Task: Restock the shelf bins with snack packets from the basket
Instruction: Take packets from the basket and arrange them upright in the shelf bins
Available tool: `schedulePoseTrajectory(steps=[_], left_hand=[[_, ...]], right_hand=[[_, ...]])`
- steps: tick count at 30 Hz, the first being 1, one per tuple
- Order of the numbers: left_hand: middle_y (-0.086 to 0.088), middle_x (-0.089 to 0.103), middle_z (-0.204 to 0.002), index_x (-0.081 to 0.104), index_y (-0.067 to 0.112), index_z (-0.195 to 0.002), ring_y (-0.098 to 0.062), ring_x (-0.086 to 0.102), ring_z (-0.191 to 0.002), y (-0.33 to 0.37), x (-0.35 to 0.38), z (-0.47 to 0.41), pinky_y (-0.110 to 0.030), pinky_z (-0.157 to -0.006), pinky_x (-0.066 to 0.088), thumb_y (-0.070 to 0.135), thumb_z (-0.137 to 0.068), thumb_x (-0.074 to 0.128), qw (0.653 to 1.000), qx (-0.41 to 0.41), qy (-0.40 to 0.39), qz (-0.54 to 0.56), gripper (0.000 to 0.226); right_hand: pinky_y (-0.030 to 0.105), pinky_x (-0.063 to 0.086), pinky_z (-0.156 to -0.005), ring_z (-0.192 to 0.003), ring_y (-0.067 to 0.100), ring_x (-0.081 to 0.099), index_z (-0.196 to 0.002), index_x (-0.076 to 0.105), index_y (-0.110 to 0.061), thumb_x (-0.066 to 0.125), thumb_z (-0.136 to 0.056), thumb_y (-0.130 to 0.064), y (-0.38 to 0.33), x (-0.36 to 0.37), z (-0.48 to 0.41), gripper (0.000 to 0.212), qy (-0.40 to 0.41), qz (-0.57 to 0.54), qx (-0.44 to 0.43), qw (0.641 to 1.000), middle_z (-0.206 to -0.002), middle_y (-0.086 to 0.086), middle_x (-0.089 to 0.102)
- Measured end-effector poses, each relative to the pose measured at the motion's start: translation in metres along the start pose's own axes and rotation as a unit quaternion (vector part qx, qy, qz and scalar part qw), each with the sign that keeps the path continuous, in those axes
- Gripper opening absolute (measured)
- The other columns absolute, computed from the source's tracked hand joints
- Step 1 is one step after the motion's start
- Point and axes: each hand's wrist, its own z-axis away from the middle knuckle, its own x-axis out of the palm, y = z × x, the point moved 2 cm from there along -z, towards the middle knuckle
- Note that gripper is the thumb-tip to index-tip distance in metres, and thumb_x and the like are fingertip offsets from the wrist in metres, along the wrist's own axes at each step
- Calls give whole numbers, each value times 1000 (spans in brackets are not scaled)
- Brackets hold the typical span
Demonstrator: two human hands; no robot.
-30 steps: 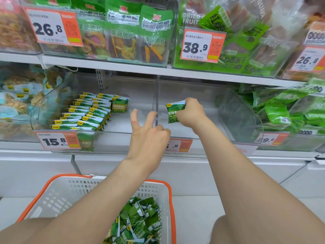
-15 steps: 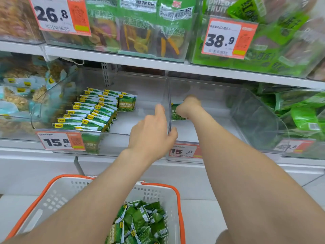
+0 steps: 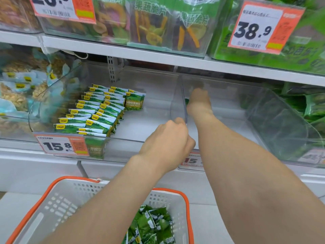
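Orange-rimmed basket (image 3: 52,205) below holds loose snack packets (image 3: 153,224). Rows of pea packets (image 3: 98,111) stand in the left bin (image 3: 123,140). Left hand (image 3: 167,141) grips the clear bin wall (image 3: 182,95). Right hand (image 3: 198,103) reaches deep into the right bin (image 3: 274,124), a green packet (image 3: 186,101) touching it; its grip cannot be told.

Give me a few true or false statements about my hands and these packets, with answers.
1. The right hand reaches into the right bin with a green packet. True.
2. The basket is empty. False: loose packets lie in it.
3. The left bin holds neat rows of packets. True.
4. The left hand is down in the basket. False: it grips the divider wall between the bins.
5. The left bin's price tag reads 38.9. False: it reads 15.8.
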Motion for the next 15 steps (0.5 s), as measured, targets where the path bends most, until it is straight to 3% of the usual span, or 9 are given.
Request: schedulePoseTrajectory(steps=[3, 6, 8, 9, 11, 13, 15], left_hand=[[-4, 29, -74, 40, 10, -86, -32, 41, -63, 5, -2, 5, -36, -52, 27, 5, -97, 49, 999, -4, -30, -39, 14], [-6, 27, -84, 34, 10, -74, -26, 34, -58, 9, -5, 7, -33, -46, 21, -13, -81, 43, 991, 50, -58, -114, 26], [-9, 30, -90, 41, 8, -80, -23, 29, -57, 7, -3, 6, -33, -46, 19, -14, -69, 31, 988, 49, -78, -126, 27], [-10, 32, -90, 44, 6, -87, -25, 31, -58, 6, -2, 6, -34, -47, 22, -12, -73, 30, 991, 37, -71, -104, 27], [-6, 34, -79, 49, 4, -98, -32, 41, -66, 4, 0, 6, -37, -55, 33, 8, -100, 42, 998, 12, -40, -41, 8], [-2, 37, -72, 47, 11, -99, -35, 45, -74, 2, -1, 9, -37, -63, 36, 42, -108, 41, 999, -17, -16, 28, 33], [-5, 50, -75, 48, 16, -97, -38, 52, -78, -1, -3, 12, -39, -63, 37, 55, -105, 38, 997, -18, 17, 66, 41]], right_hand=[[36, 46, -81, -121, 37, 60, -123, 63, 0, 57, -95, 3, -2, 0, 0, 29, -29, 9, -20, 999, -129, 20, 63], [35, 44, -79, -119, 35, 61, -124, 62, -3, 56, -94, -3, -5, 0, 7, 30, -104, 39, -62, 992, -131, 16, 61], [30, 43, -75, -108, 32, 63, -118, 63, -6, 55, -95, -5, -3, -7, 16, 25, -143, 52, -85, 985, -128, 11, 63], [29, 45, -76, -103, 32, 62, -117, 63, -5, 53, -97, -7, -1, -13, 22, 23, -157, 48, -93, 982, -126, 11, 63], [30, 51, -87, -110, 32, 62, -129, 62, -4, 51, -99, -7, 5, -19, 30, 32, -151, 22, -101, 983, -133, 13, 60], [32, 52, -99, -121, 35, 60, -132, 63, -6, 52, -97, -5, 11, -27, 43, 37, -113, -20, -93, 989, -137, 14, 61], [35, 51, -100, -121, 38, 60, -123, 70, -9, 51, -92, -2, 13, -33, 60, 37, -58, -109, -70, 990, -130, 15, 66]])
